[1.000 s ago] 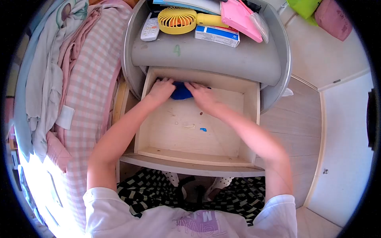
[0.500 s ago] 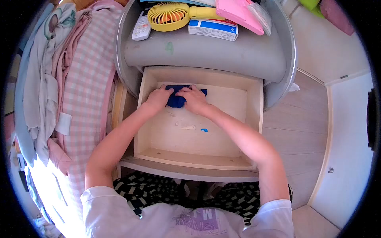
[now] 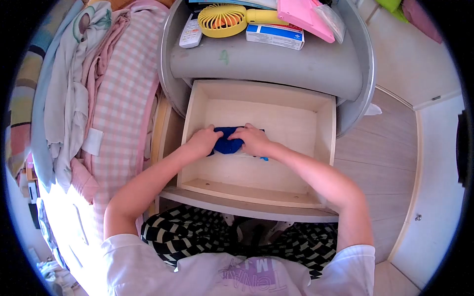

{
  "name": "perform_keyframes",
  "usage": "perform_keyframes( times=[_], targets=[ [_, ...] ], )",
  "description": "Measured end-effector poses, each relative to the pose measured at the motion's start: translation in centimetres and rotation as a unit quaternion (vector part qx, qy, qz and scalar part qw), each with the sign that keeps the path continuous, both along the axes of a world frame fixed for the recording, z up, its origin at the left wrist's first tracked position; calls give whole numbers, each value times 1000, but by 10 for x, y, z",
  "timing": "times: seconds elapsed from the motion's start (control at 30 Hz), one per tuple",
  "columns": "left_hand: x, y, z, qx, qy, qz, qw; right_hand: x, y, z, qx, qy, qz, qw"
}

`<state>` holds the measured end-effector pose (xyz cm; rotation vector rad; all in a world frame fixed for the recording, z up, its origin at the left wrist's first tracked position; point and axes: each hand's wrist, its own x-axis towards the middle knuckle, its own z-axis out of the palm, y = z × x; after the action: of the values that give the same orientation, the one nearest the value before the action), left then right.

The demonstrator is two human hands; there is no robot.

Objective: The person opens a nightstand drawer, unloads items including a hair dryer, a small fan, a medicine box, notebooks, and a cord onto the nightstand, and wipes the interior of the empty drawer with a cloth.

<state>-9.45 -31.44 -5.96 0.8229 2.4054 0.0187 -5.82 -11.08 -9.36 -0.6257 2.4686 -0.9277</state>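
Note:
A dark blue cloth [image 3: 228, 142] lies bunched on the bottom of the pulled-out wooden drawer [image 3: 252, 182]. My left hand [image 3: 203, 140] grips its left end, the fingers closed on the fabric. At the cloth's right side my right hand [image 3: 253, 139] holds it with bent fingers. Just below my right hand a small bright blue piece [image 3: 264, 158] shows on the drawer floor, partly hidden. Part of the cloth is covered by my fingers.
Above the drawer, the grey cabinet top [image 3: 276, 64] bears a yellow fan [image 3: 222, 20], a white remote [image 3: 191, 33], a blue-and-white box [image 3: 275, 37] and a pink item [image 3: 306, 17]. Checked bedding [image 3: 126, 79] lies at left, a white door [image 3: 442, 163] stands at right.
Both hands have moved the blue cloth toward me, from near the drawer's back to its middle, over the small bits lying there. The view has shifted slightly.

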Motion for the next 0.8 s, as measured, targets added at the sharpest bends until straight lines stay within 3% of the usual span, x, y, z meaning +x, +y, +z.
perform_keyframes(
  times=[0.27,0.43,0.57,0.73,0.8],
  targets=[
    [22,-8,4,-2,-12,-50,999,25,-3,-1,-14,-38,56,998],
    [28,-22,-9,70,-50,-65,994,44,-6,-7,-43,-35,80,995],
    [33,-23,-7,47,-58,-84,994,58,-10,-10,-61,-57,104,991],
    [36,-18,6,-1,-145,-97,985,61,-8,-11,-82,-78,117,987],
    [28,-23,11,37,-170,-73,982,52,-1,1,-99,-108,109,983]
  ],
)
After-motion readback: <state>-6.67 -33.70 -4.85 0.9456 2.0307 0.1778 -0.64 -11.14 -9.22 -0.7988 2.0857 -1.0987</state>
